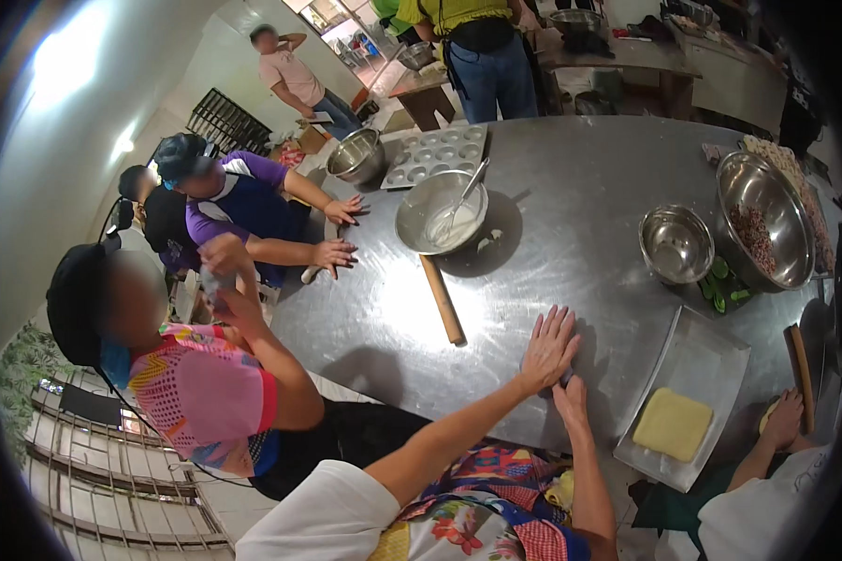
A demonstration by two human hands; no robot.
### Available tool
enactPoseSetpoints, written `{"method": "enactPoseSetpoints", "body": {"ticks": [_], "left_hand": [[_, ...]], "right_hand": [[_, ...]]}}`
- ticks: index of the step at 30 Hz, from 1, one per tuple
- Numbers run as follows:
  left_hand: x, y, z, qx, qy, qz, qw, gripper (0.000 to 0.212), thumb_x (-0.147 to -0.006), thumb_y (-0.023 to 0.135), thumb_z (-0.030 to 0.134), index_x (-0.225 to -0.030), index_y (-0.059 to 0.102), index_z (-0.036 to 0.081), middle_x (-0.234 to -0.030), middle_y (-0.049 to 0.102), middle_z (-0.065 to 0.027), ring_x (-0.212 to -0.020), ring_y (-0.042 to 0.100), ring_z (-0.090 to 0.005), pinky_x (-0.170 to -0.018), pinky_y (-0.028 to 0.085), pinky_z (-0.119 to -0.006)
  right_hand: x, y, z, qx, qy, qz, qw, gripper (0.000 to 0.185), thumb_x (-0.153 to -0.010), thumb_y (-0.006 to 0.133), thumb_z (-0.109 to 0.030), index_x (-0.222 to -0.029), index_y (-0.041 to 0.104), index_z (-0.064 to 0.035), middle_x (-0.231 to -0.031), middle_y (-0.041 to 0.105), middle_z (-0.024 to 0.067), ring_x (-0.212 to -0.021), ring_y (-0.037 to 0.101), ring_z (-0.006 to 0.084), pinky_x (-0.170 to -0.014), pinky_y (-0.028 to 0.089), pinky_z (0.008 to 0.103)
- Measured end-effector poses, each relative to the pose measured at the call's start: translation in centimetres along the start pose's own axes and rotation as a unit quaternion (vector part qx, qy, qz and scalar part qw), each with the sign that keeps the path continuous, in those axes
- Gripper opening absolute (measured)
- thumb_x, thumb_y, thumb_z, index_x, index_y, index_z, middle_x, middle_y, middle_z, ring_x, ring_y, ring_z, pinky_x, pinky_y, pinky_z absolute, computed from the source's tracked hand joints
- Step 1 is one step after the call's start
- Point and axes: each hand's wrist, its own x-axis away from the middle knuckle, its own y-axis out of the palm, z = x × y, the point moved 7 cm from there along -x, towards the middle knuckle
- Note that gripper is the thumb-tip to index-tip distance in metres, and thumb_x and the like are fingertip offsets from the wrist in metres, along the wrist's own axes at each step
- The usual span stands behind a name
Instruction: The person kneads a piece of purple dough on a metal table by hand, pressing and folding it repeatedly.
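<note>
My left hand (550, 350) lies flat on the steel table (365, 308), palm down with its fingers stretched forward. A small piece of purplish-grey dough (567, 377) shows at its edge; the rest is hidden beneath the palm. My right hand (570, 401) holds that piece at its near side with bent fingers. Ahead and to the left lies a wooden rolling pin (443, 301), its far end against a steel mixing bowl (410, 221). White batter (456, 228) and a wire whisk (466, 193) are in this bowl.
To the right, an oblong metal pan (716, 350) holds a yellow dough slab (672, 424). Beyond stand a small steel bowl (676, 242), green measuring spoons (719, 284) and a large bowl (789, 224). A muffin tin (435, 154) lies at the back. Co-workers' hands (333, 256) rest on the left edge.
</note>
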Motion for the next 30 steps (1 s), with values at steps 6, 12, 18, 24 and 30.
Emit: {"method": "enactPoseSetpoints", "body": {"ticks": [6, 12, 18, 24, 30], "left_hand": [[-1.6, 1.3, -0.4, -0.009, -0.007, -0.003, 1.0, 0.054, -0.096, 0.033, 0.031, -0.144, 0.026, 0.009, -0.15, 0.022, -0.0135, -0.141, 0.014, -0.0307, -0.114, 0.009, -0.047], [-2.8, 2.8, -1.4, -0.039, 0.009, -0.03, 0.999, 0.054, -0.094, 0.034, 0.029, -0.145, 0.025, 0.013, -0.151, 0.018, -0.0135, -0.141, 0.012, -0.0319, -0.114, 0.008, -0.05], [-5.1, 3.3, -2.4, -0.03, 0.027, -0.052, 0.998, 0.054, -0.092, 0.035, 0.027, -0.144, 0.029, 0.013, -0.151, 0.02, -0.0152, -0.141, 0.013, -0.033, -0.113, 0.009, -0.051], [-7.2, 3.5, -4.1, -0.007, 0.02, -0.027, 0.999, 0.048, -0.092, 0.036, 0.027, -0.138, 0.039, 0.013, -0.149, 0.023, -0.0157, -0.14, 0.016, -0.033, -0.113, 0.01, -0.05], [-8.1, 2.9, -4.7, 0.027, -0.005, 0.012, 1.0, 0.041, -0.094, 0.037, 0.026, -0.132, 0.046, 0.012, -0.148, 0.026, -0.0151, -0.139, 0.019, -0.0319, -0.113, 0.014, -0.049]], "right_hand": [[-0.4, -1.0, 0.3, 0.022, -0.022, 0.033, 0.999, 0.036, -0.08, 0.065, -0.017, -0.103, 0.057, 0.0102, -0.094, 0.062, 0.03, -0.092, 0.06, 0.0429, -0.077, 0.046, 0.045], [-0.4, -0.6, 0.9, 0.039, -0.033, 0.037, 0.998, 0.04, -0.084, 0.06, -0.02, -0.109, 0.054, 0.0101, -0.097, 0.06, 0.0322, -0.094, 0.058, 0.0457, -0.08, 0.046, 0.0465], [-0.3, -1.0, -0.3, 0.03, -0.025, 0.067, 0.997, 0.037, -0.088, 0.057, -0.027, -0.101, 0.056, 0.0077, -0.09, 0.06, 0.0312, -0.086, 0.058, 0.0463, -0.074, 0.045, 0.0469], [-0.7, -0.7, -1.1, -0.014, 0.001, 0.105, 0.994, 0.034, -0.09, 0.056, -0.025, -0.098, 0.055, 0.0072, -0.083, 0.056, 0.0273, -0.076, 0.056, 0.0422, -0.07, 0.045, 0.0446], [2.9, 0.3, -3.2, -0.007, -0.093, 0.233, 0.968, 0.05, -0.089, 0.059, -0.022, -0.125, 0.04, 0.0083, -0.118, 0.044, 0.0286, -0.107, 0.046, 0.0397, -0.092, 0.038, 0.0422]]}}
